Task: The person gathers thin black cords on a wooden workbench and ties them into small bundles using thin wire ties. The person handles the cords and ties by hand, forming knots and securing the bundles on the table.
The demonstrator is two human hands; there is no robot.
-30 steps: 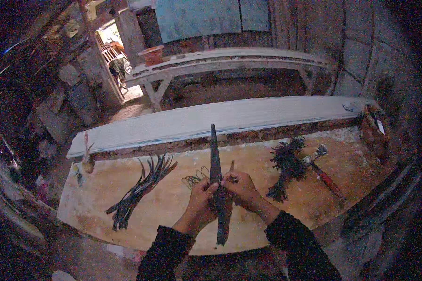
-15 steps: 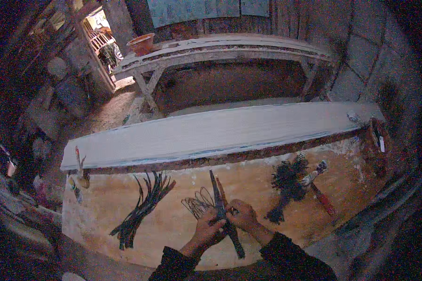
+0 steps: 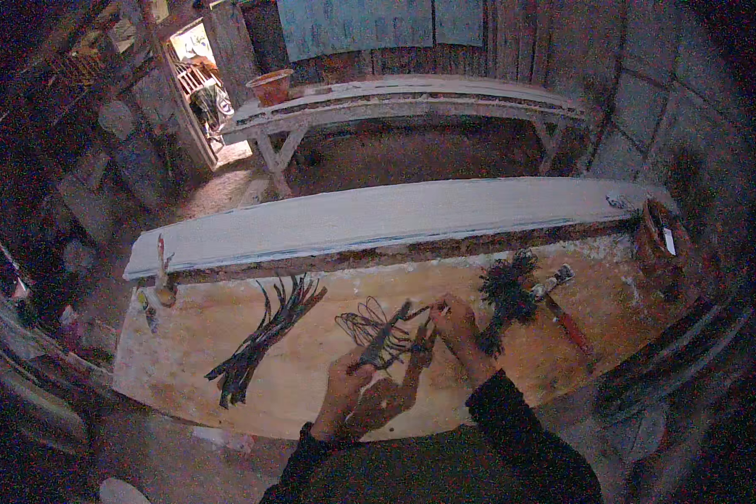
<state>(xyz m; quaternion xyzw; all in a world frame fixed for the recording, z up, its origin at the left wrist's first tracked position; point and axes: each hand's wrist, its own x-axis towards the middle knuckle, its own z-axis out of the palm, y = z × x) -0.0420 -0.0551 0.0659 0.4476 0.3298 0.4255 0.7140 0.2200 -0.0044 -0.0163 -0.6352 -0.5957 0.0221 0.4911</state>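
My left hand [image 3: 344,386] is closed on a dark flat strip [image 3: 385,346], which slants up and to the right from its fingers. Just right of it, my right hand [image 3: 455,326] pinches a thin dark end close to the strip's upper part. Loops of thin dark wire or cord [image 3: 357,325] lie behind the strip, partly covered by it. To the left rests a bundle of long dark strips [image 3: 265,344], fanned at its far end. Right of my right hand lies a bushy dark bundle [image 3: 508,290], beside a hammer-like tool with a red handle [image 3: 569,326].
A raised white-coated board [image 3: 378,210] runs along the table's [image 3: 185,370] far side. A brown pot-like container [image 3: 657,244] stands at the right end, small tools [image 3: 165,281] at the left. Beyond is a long bench [image 3: 412,94] with a reddish bucket [image 3: 271,86].
The long dark strip no longer reaches toward the near table edge. My right hand has moved up and right, apart from my left. The whole view has shifted slightly.
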